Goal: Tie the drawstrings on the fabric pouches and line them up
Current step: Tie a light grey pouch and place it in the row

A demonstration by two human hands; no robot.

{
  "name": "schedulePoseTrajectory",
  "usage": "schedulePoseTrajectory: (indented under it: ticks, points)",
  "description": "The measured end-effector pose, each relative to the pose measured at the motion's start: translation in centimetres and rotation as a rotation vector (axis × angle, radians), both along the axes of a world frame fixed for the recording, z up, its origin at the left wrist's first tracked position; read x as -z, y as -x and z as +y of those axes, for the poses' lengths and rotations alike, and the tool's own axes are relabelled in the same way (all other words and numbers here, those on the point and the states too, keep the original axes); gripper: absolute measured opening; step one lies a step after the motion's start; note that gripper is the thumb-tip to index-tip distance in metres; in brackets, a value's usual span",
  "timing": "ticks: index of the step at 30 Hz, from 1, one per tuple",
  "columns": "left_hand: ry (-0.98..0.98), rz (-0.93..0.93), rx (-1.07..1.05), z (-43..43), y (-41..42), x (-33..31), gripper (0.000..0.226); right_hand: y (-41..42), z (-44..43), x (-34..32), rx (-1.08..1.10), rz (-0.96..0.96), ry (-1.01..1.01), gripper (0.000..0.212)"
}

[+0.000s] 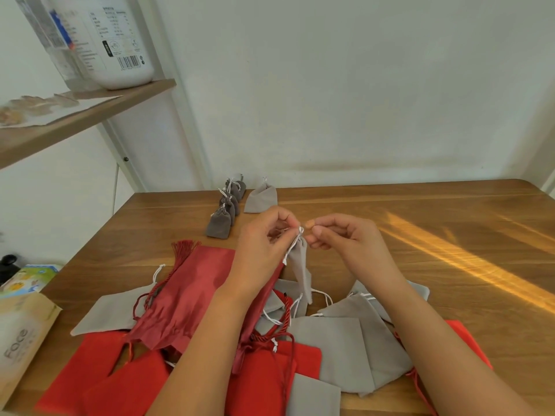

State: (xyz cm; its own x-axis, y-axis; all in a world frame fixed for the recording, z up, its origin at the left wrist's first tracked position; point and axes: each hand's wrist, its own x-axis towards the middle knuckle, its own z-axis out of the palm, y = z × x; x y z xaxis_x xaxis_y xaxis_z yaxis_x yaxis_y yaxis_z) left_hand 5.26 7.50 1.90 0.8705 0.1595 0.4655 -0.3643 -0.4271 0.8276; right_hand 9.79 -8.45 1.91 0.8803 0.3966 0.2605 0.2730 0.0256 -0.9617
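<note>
A person at a wooden table [420, 241] works the white drawstring [293, 242] of a small light grey pouch [301, 265], held in the air above a heap of untied pouches [345, 340] in red, maroon and grey. The left hand [264, 238] pinches the cord at the gathered neck, fingers curled close round it. The right hand [339, 235], just beside it, has thumb and forefinger nipped together at the cord's other end, though how firm a hold it has on the string is hard to tell. The pouch hangs free below the two hands, clear of the tabletop. Toward the back edge a row of dark grey pouches [225, 210] stands with necks drawn and tied, and one pale grey pouch [260, 199] sits just beside it. The knot in hand looks unfinished, and the danger lies there: the cord is thin, and if either pinch slackens the loop could pull out and the pouch drop into the heap, where it would be hard to pick out among its likes. Both forearms pass low over loose cords [286, 310], which could snag and drag the pile. The standing row looks narrow-based and could topple if the next pouch is set down carelessly against it.
</note>
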Motion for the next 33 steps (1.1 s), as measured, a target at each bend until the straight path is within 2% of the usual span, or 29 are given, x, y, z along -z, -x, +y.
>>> schedulePoseTrajectory:
  ticks: [4,8,13,17,24,28,33]
  points:
    - [-0.089,-0.063,-0.043,0.1,-0.2,0.0,0.032,-0.1,-0.2,0.0,0.027,0.020,0.038,0.011]
    - [-0.140,-0.081,-0.012,0.1,-0.2,0.1,0.024,0.0,-0.3,-0.2,0.016,0.100,0.016,0.008]
    - [-0.162,-0.100,-0.043,0.1,-0.2,0.2,0.019,0.1,-0.1,-0.1,-0.022,0.214,-0.004,0.018]
    - [-0.108,-0.079,-0.067,0.1,-0.1,0.3,0.021,0.1,-0.3,-0.3,-0.005,0.164,0.041,0.013]
    - [0.022,-0.044,0.016,-0.4,0.0,0.1,0.016,0.2,-0.3,-0.3,0.048,0.047,0.037,0.009]
    - [-0.044,-0.005,0.026,-0.3,-0.1,0.0,0.016,-0.1,-0.1,-0.2,0.147,0.019,0.079,0.014]
    - [-0.126,0.075,0.018,-0.2,-0.2,-0.2,0.022,-1.2,-1.7,-1.1,0.210,0.067,-0.004,0.014]
